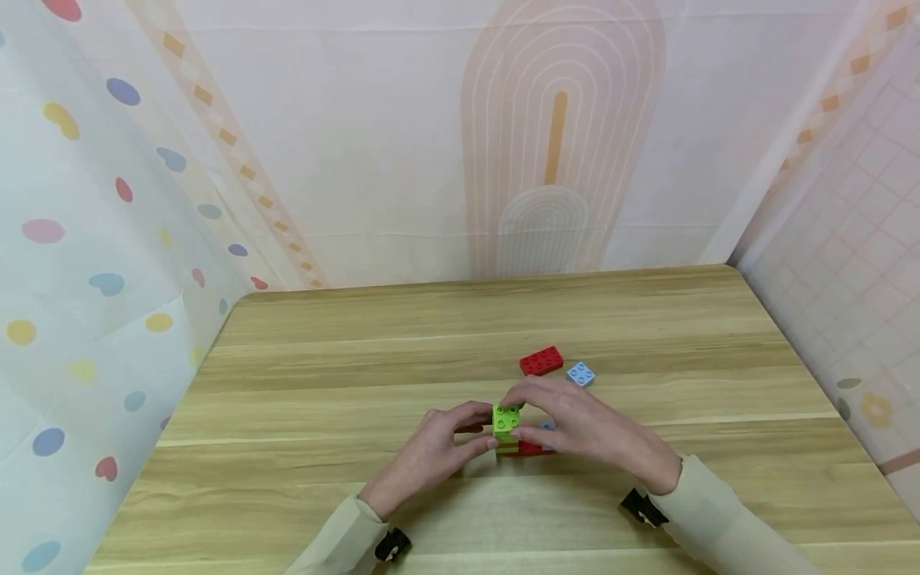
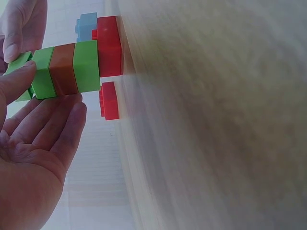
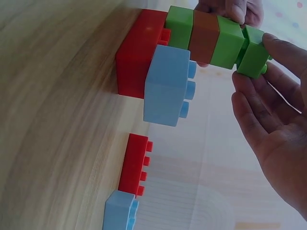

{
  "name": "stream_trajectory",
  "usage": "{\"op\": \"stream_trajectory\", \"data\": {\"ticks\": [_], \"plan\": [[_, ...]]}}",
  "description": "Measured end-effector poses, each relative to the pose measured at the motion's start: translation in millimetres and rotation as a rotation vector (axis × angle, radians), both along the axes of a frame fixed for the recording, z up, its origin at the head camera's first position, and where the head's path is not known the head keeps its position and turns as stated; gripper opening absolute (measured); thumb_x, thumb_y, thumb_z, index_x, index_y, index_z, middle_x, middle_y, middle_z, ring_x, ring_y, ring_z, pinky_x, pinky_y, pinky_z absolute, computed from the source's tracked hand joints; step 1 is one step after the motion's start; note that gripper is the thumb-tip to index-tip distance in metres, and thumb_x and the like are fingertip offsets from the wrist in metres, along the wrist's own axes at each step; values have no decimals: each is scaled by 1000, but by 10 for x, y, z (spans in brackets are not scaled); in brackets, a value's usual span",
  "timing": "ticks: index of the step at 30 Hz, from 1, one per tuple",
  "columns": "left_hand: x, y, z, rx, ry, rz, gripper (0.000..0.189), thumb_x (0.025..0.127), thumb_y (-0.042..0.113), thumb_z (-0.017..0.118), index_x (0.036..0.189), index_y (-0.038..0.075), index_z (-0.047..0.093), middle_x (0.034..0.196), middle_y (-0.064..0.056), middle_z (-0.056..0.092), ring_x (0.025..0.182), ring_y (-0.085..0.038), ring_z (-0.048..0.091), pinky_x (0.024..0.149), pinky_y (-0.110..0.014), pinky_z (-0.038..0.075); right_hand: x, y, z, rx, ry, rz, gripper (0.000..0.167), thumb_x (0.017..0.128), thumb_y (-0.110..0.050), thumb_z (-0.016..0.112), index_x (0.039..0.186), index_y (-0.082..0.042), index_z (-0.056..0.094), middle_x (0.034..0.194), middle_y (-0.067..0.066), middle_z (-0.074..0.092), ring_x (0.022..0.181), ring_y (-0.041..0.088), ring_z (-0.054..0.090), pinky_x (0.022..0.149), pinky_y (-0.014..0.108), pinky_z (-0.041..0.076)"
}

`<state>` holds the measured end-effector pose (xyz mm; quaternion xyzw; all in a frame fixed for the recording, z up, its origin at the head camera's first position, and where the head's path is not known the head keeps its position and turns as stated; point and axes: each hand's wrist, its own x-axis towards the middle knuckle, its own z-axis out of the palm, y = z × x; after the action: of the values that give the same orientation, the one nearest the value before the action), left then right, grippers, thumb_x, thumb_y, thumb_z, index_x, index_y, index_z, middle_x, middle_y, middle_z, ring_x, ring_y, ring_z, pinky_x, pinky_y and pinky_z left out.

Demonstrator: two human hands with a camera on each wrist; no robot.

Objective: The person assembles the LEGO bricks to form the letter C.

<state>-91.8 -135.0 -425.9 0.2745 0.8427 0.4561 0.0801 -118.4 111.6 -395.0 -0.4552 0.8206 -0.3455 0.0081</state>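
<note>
In the head view, the wood-grained counter [image 1: 287,359] reaches back to a straight edge against a pale patterned curtain [image 1: 388,160]; its side edges lie well apart from the hands, and a broad stretch of wood separates the work from the back edge. The left hand [image 1: 431,455] and right hand [image 1: 585,423] meet over a small brick build near the front. The right fingers pinch the top green brick [image 1: 506,419]; the left thumb and fingers clamp the column below. Beyond the right hand a loose red brick [image 1: 541,361] and a loose blue brick [image 1: 580,374] lie near each other. Black bands [image 1: 392,545] sit at both cuffs.

In the left wrist view, turned sideways, a red base brick [image 2: 110,45] rests on the counter and carries a lower green brick [image 2: 86,66], a brown brick [image 2: 64,69] and an upper green brick [image 2: 44,72]. The left thumb presses near the column's top, with the other fingers along its far side.

In the right wrist view, the top green brick sits slightly tilted, a thin gap showing above the upper green brick. A mounted blue brick [image 3: 166,88] stands on the red base brick beside the column, on the right hand's side.
</note>
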Motion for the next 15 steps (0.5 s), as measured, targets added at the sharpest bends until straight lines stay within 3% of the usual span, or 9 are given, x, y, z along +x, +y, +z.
{"op": "stream_trajectory", "data": {"ticks": [15], "plan": [[-5, 5, -6, 5, -19, 0, 35, 95, 17, 70, 128, 11, 61, 124, -3, 67, 110, -17, 65, 95, -29, 51, 20, -27, -2, 5, 14, -5, 30, 91, -23, 74, 119, -14, 66, 119, -7, 61, 105, 6, 58, 89, 26, 52]]}}
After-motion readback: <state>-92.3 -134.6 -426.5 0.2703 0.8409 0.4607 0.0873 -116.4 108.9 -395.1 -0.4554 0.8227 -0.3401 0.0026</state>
